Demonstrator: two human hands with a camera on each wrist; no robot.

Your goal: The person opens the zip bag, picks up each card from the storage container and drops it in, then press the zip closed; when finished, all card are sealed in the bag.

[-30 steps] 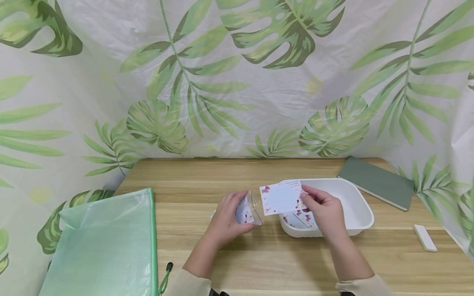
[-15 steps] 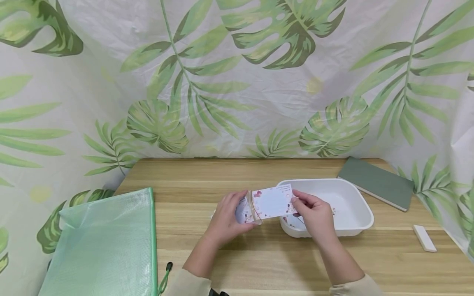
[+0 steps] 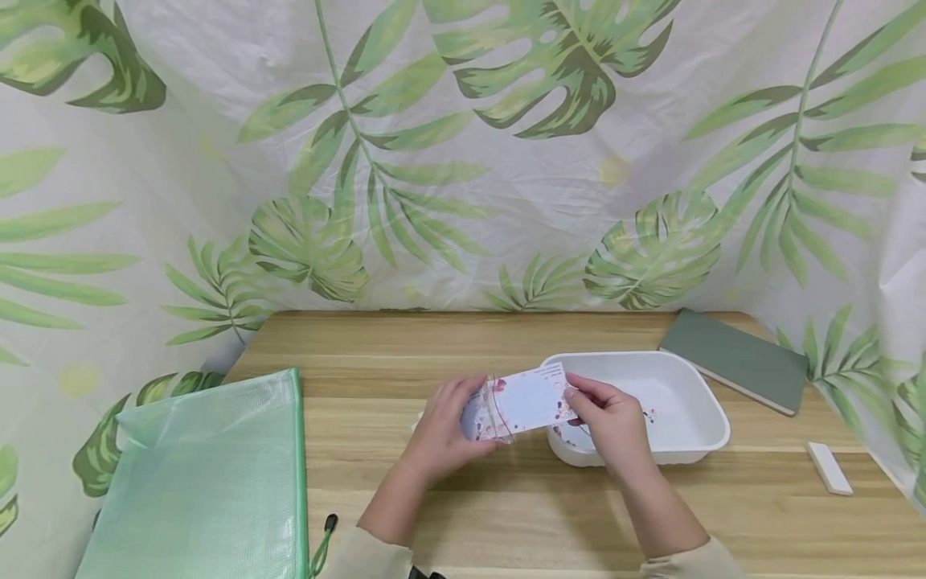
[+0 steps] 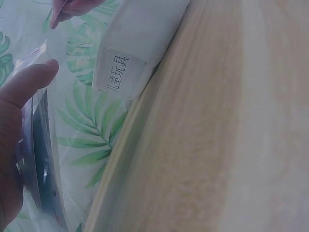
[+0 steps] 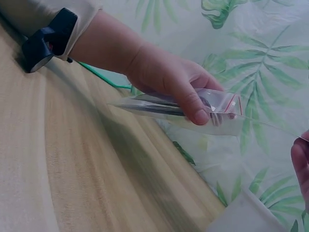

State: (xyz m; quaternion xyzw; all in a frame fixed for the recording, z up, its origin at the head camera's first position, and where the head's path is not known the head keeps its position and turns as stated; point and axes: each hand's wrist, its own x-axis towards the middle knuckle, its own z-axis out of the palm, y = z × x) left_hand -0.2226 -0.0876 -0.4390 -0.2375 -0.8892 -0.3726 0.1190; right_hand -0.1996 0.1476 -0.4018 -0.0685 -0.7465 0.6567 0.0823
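My left hand [image 3: 448, 422] grips a clear zip bag [image 5: 224, 108] with a red line near its mouth; several cards show inside it. In the left wrist view the thumb lies along the bag [image 4: 48, 159]. My right hand [image 3: 613, 418] pinches the right end of a white card [image 3: 531, 396] printed with small reddish pictures and lines of text. The card's left end overlaps the bag's mouth and seems to be partly inside. Just beyond the right hand stands a white plastic bin [image 3: 694, 410] with a few printed cards [image 3: 571, 436] in it.
At the left lies a translucent green mesh zip pouch [image 3: 210, 474] with a cord pull. Back right is a dark green notebook [image 3: 738, 358], touching or very near the bin. A small white block [image 3: 829, 468] lies at the right on the wooden table [image 3: 391, 338].
The right hand has moved left with the card, from over the bin to the bag's mouth, where the card now overlaps it. My left hand has stayed in place with the bag.
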